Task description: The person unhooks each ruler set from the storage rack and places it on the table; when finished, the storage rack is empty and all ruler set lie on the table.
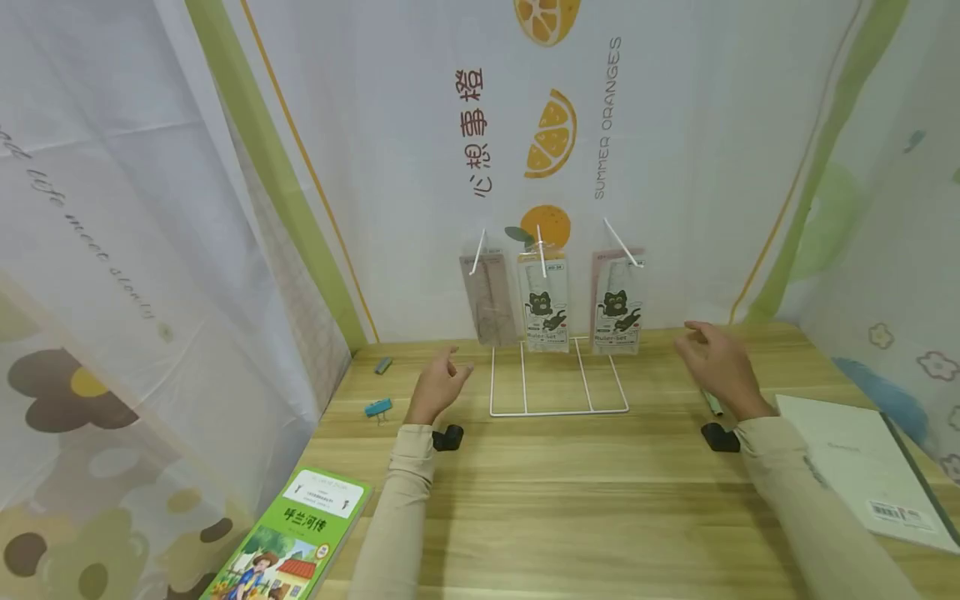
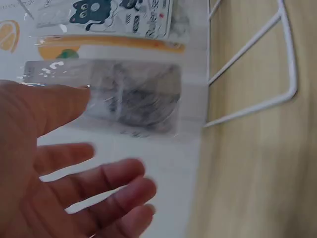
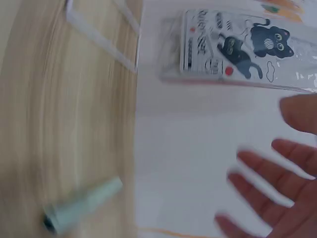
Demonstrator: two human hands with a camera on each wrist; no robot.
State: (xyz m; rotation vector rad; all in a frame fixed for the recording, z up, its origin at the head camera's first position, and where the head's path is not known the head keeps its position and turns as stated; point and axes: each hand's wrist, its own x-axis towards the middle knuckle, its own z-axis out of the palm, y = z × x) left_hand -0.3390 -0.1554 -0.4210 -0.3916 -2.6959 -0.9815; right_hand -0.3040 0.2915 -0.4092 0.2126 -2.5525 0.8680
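Both hands are empty and loose: my left hand (image 1: pixel 441 383) hangs with relaxed fingers above the desk (image 1: pixel 555 517), and my right hand (image 1: pixel 720 367) hovers much the same, fingers lightly bent. From the left, a green paperback book with a painted cover (image 1: pixel 315 500) lies near the desk's edge, with a blue binder clip (image 1: pixel 378 407) beyond it. Just right of my left hand, a greyish-pink flat plastic pack (image 1: pixel 493 304) hangs on a white wire hook. In the middle hangs a white ruler-set pack with black cats (image 1: pixel 546 312), then a pink-edged ruler-set pack (image 1: pixel 618 312) nearer my right hand, all above a white wire base (image 1: pixel 558 412). Furthest right lies a white booklet with a barcode label (image 1: pixel 840 450).

A careless brush could set a pack swinging or slip it off its hook, I reckon, and a hard sideways tug could tip the light wire frame.

My right hand partly covers a pale green stick (image 1: pixel 712 403). The greyish-pink pack's print is unreadable, the book's lower edge is cut off, and a small grey object (image 1: pixel 383 366) is hard to identify.
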